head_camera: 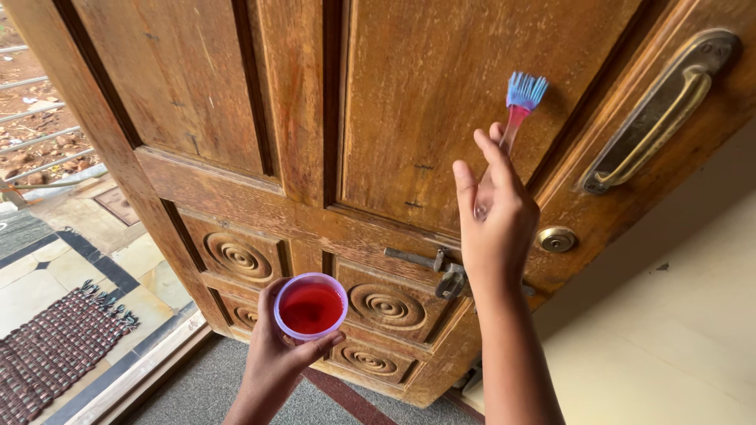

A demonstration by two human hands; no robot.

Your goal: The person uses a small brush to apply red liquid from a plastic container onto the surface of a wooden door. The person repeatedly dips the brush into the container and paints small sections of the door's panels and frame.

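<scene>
Right hand raised before carved brown wooden door, fingers pinched on clear-handled brush with blue bristles, bristles touching upper panel near its right edge, left hand cupping small clear plastic cup of red liquid, fingers curled round it, before the door's lower carved panels

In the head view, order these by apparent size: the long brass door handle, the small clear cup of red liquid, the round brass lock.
1. Long brass door handle, largest.
2. Small clear cup of red liquid; it is nearer the camera, so this is apparent size only.
3. Round brass lock, smallest.
</scene>
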